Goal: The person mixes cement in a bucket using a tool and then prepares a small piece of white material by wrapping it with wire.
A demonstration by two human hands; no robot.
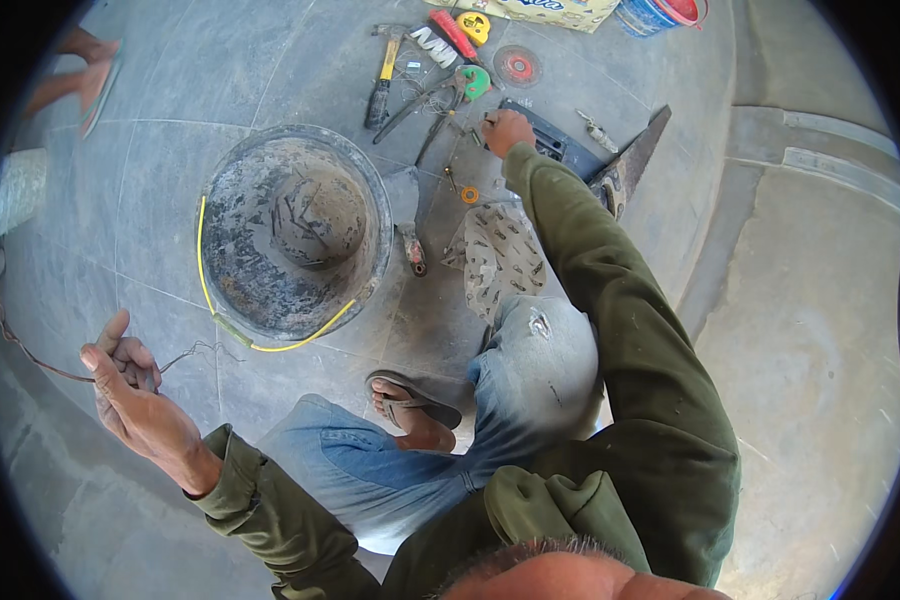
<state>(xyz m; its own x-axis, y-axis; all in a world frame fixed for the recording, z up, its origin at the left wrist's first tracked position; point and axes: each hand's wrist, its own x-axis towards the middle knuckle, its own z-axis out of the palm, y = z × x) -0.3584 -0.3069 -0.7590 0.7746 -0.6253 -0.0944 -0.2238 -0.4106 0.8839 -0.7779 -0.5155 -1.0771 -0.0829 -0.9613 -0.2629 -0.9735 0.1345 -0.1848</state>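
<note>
Out to the left, my left hand (131,390) holds a strand of twisted, rusty wire (26,349) between its fingers, with the frayed end sticking out to the right. My right hand (508,132) is at the edge of a dark plastic tool case (555,142), its fingers closed around something small that is mostly hidden. Pincers (420,109), a green tape roll (477,82) and thin wire lie just left of it. A large black bucket (377,225) with a yellow handle stands between my hands, with short scraps in its bottom.
A hammer (385,75), a red brush (452,34), a yellow tape measure (473,28), a grinding disc (518,66), a handsaw (641,154), a trowel (412,247) and a patterned plastic bag (502,259) lie around. Another person's feet (96,82) are at upper left. A blue bucket (645,16) stands upper right.
</note>
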